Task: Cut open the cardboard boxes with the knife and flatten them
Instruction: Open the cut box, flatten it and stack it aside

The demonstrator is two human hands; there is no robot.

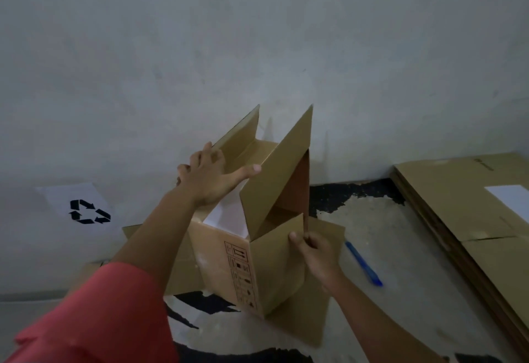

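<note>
A brown cardboard box [274,271] stands on the floor in the middle, its top flaps raised and its side printed with handling symbols. My left hand [211,176] rests spread over the open top, fingers on the far left flap and thumb against the tall right flap. My right hand [312,251] pinches the upper corner edge of the near right flap. A blue-handled knife [363,264] lies on the floor just right of the box, held by neither hand. White paper shows inside the box.
A stack of flattened cardboard [469,214] lies at the right against the wall. A white sheet with a black recycling symbol [86,211] hangs low on the wall at the left. More flat cardboard [309,314] lies under the box.
</note>
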